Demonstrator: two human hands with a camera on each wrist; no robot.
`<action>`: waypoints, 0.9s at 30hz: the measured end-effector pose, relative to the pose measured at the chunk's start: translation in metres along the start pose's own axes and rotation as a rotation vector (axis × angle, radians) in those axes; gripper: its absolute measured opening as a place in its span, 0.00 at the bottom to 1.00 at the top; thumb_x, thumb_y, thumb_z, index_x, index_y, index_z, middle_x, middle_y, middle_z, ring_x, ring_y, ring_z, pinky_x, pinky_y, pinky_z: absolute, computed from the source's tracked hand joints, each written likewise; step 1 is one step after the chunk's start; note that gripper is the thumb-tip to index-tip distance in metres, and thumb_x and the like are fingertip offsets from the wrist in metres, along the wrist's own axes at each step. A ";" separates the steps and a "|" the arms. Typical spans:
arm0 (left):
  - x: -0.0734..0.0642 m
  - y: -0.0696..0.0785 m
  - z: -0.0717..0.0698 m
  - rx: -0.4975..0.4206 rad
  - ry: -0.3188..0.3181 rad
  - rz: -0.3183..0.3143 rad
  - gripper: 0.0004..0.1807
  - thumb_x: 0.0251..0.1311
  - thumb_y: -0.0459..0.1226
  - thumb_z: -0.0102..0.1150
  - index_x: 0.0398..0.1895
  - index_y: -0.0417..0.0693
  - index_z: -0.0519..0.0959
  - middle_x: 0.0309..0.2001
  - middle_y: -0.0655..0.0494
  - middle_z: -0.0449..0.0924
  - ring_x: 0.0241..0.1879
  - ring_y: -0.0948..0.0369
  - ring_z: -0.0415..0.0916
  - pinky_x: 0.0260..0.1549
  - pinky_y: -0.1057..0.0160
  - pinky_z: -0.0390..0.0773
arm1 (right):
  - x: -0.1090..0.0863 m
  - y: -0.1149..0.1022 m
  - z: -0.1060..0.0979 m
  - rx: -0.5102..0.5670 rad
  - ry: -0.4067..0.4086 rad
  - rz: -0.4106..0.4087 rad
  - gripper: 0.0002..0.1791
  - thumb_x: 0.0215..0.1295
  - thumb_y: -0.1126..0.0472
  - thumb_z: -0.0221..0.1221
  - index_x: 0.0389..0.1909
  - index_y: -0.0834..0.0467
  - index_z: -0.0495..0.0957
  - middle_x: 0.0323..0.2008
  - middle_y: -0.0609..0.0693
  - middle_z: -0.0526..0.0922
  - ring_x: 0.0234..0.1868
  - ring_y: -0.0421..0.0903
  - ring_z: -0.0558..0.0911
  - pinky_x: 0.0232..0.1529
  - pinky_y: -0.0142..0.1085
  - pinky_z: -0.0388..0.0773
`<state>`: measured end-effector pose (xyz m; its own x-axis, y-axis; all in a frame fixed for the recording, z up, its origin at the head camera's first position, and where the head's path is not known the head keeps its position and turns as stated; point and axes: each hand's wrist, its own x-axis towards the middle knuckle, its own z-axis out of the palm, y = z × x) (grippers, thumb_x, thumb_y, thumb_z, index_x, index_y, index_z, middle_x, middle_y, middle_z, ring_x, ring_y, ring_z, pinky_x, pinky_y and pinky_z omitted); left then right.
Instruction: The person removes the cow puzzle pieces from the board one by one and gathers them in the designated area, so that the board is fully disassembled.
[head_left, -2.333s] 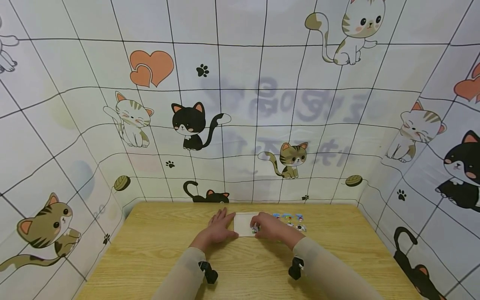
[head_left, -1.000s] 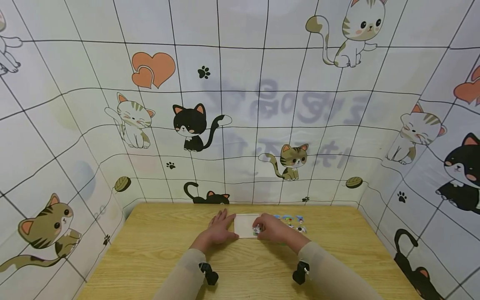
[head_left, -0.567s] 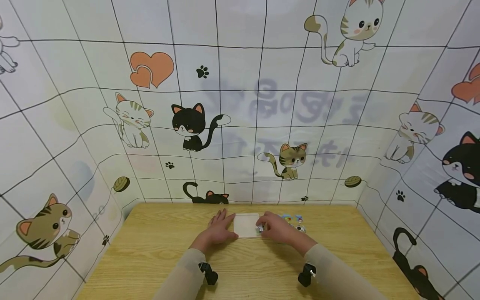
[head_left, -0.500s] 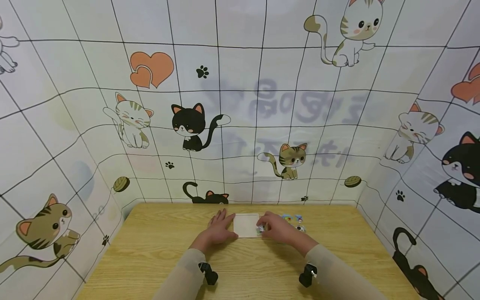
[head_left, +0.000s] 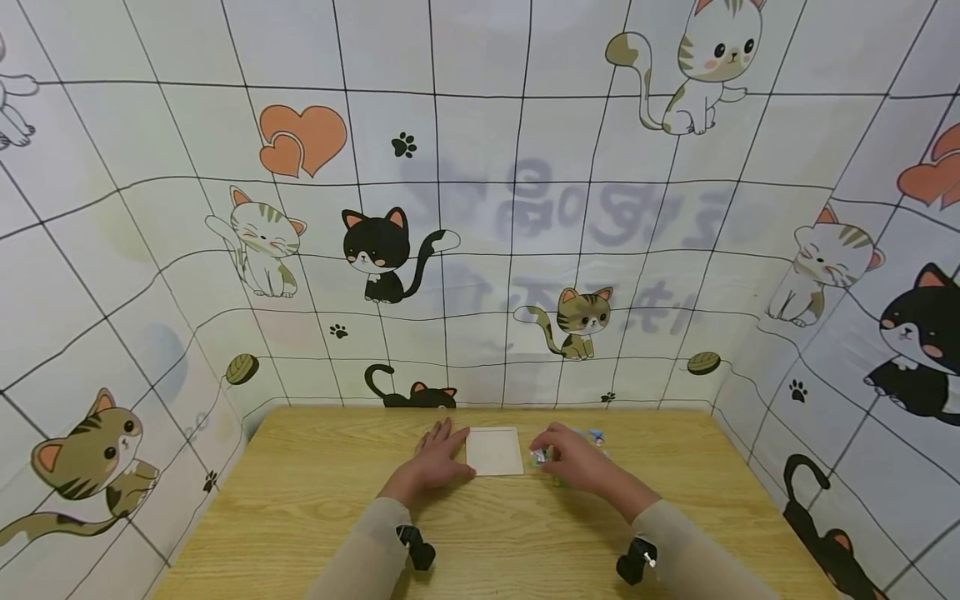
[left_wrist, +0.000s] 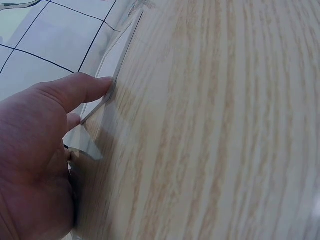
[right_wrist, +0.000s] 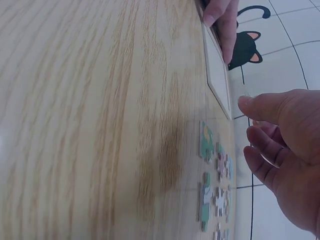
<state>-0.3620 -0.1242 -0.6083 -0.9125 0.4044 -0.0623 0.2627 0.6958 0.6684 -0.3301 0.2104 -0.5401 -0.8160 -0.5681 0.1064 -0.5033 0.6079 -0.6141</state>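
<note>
My left hand [head_left: 438,460] rests on the table at the left edge of a pale, shallow puzzle tray [head_left: 494,452], its thumb and fingers touching the rim. The tray's bare inside shows in the head view. Just past the tray's right edge, my right hand [head_left: 572,457] pinches a small printed puzzle piece [head_left: 540,456] between thumb and fingertips. In the right wrist view that hand [right_wrist: 292,145] is beside the loose puzzle pieces [right_wrist: 206,142], which lie on the table; the held piece is mostly hidden there. In the left wrist view my left thumb [left_wrist: 95,87] presses the tray's edge.
More puzzle pieces [head_left: 597,436] lie right of the tray, partly covered by my right hand. The wooden table [head_left: 480,533] meets a cat-printed cloth wall [head_left: 480,333] behind, with cloth at both sides. A black wrist camera [head_left: 636,560] hangs from each sleeve.
My right hand has moved right with the puzzle piece, from over the tray's right part to beyond its edge. My left hand has stayed at the tray's left side.
</note>
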 end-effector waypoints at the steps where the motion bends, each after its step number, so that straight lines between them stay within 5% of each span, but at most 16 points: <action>1: 0.001 -0.001 0.001 0.007 -0.001 -0.002 0.50 0.67 0.51 0.72 0.89 0.50 0.63 0.90 0.36 0.40 0.89 0.36 0.33 0.81 0.28 0.36 | -0.002 0.001 -0.001 0.004 0.006 -0.002 0.15 0.76 0.68 0.68 0.60 0.64 0.85 0.51 0.54 0.80 0.39 0.42 0.79 0.40 0.38 0.81; 13: -0.003 0.003 -0.001 0.014 -0.004 0.007 0.51 0.68 0.54 0.70 0.89 0.50 0.61 0.90 0.34 0.39 0.88 0.36 0.32 0.82 0.29 0.35 | -0.030 0.011 -0.011 0.020 0.069 -0.021 0.14 0.77 0.70 0.67 0.60 0.64 0.84 0.50 0.56 0.79 0.38 0.43 0.78 0.34 0.35 0.79; 27: 0.001 -0.003 0.002 0.012 0.004 0.008 0.50 0.67 0.52 0.70 0.89 0.50 0.62 0.90 0.36 0.40 0.89 0.37 0.33 0.82 0.30 0.36 | -0.051 0.015 -0.023 -0.002 0.132 0.049 0.14 0.72 0.71 0.71 0.56 0.62 0.86 0.49 0.52 0.81 0.38 0.41 0.77 0.35 0.35 0.79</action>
<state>-0.3631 -0.1251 -0.6117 -0.9116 0.4076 -0.0537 0.2739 0.6997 0.6599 -0.3031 0.2615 -0.5365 -0.8700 -0.4596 0.1785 -0.4622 0.6341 -0.6199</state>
